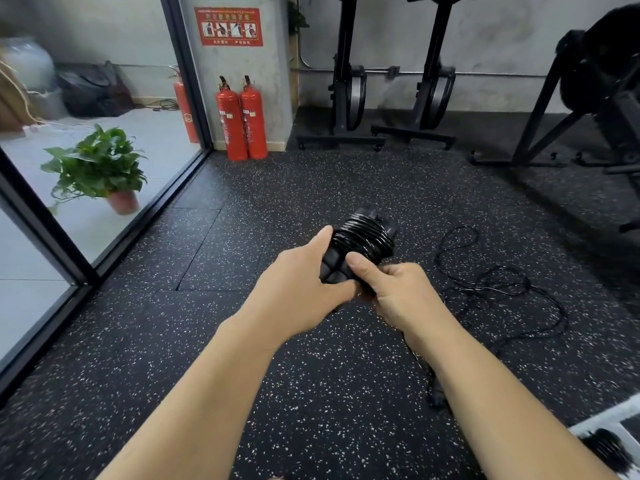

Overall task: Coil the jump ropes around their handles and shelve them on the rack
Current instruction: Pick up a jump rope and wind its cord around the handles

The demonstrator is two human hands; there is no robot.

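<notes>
A black jump rope (363, 237) is wound in several shiny turns round its paired black handles, held in front of me above the floor. My left hand (298, 289) grips the lower ends of the handles from the left, its index finger lying along the coil. My right hand (391, 289) holds the same handles from the right, thumb pressed just below the coil. A second black jump rope (502, 285) lies loose and tangled on the floor to the right; one of its handles (437, 393) shows beside my right forearm.
Speckled black rubber floor (242, 341) all round. Two red fire extinguishers (242, 119) stand by a concrete pillar ahead. Black exercise machines (408, 98) line the back wall and right side. A glass partition (104, 202) with a potted plant (100, 168) behind it runs along the left.
</notes>
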